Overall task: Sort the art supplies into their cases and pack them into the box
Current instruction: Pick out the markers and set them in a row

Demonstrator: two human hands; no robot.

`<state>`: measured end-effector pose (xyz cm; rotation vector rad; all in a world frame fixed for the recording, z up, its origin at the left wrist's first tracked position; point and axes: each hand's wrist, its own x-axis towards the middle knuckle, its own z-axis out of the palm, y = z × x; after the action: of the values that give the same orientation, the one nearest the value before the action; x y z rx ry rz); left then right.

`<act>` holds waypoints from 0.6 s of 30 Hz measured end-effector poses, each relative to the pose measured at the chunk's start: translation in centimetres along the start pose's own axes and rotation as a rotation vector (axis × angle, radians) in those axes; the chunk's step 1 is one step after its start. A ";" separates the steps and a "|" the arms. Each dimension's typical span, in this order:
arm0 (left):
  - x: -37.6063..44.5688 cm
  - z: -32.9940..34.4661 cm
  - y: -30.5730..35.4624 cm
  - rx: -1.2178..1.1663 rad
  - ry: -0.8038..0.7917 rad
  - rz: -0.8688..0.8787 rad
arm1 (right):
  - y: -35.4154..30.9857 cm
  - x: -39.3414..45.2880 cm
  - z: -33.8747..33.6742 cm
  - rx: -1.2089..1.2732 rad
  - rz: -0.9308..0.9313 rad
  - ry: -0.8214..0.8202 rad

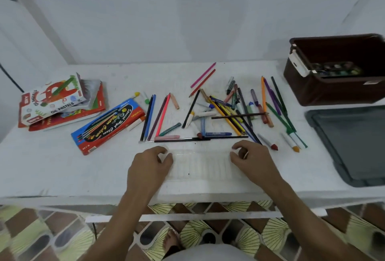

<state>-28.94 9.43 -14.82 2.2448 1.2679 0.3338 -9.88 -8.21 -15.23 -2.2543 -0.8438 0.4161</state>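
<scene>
A clear ridged plastic tray (200, 164) lies on the white table near the front edge. My left hand (150, 164) grips its left end and my right hand (252, 160) grips its right end, fingers curled over the rim. Behind the tray lies a loose heap of coloured pencils, markers and crayons (225, 110). A red and blue pencil case (108, 126) lies to the left. An oil pastels box (54, 99) rests on a red case at the far left. The brown box (337, 69) stands at the back right with a paint palette (337, 69) inside.
A grey lid (352, 146) lies flat at the table's right edge, in front of the brown box. A white wall runs behind the table. Patterned floor tiles show below the front edge.
</scene>
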 end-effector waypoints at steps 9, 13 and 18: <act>0.9 0.3 -0.4 -0.043 -0.015 -0.017 | -0.5 1.8 0.9 -0.125 -0.033 0.060; 1.6 0.1 -0.7 -0.047 -0.033 0.017 | -0.6 1.8 0.7 -0.153 -0.042 0.041; 3.5 -0.9 0.3 -0.019 0.004 0.096 | -2.2 2.5 0.9 -0.152 -0.120 0.056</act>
<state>-27.28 12.60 -14.11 2.2951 1.1561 0.3839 -9.48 -4.86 -14.41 -2.3271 -1.0052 0.2398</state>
